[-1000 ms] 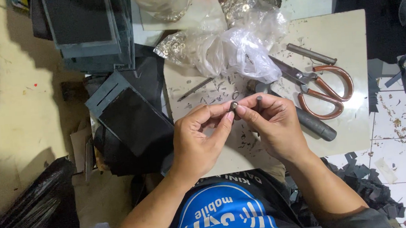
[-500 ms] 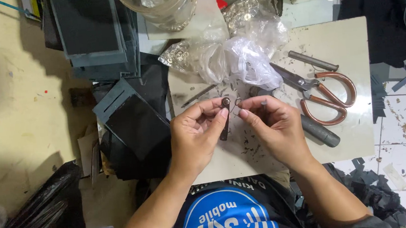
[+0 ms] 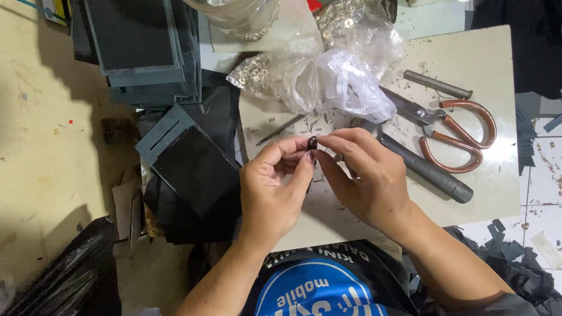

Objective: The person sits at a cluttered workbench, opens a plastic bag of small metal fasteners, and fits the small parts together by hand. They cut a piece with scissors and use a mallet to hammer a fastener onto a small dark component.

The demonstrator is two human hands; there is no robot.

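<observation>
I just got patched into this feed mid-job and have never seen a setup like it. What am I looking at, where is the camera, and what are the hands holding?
There is no machine here: a person works with two bare hands, and the one camera sits on their head, looking straight down. The left hand and right hand meet over a pale work board and pinch a small dark ring-like piece between their fingertips. On the board lie copper-handled scissors, a dark-handled tool, a thin metal rod and clear plastic bags of small metal fittings. Dark flat sheets are stacked to the left.
</observation>
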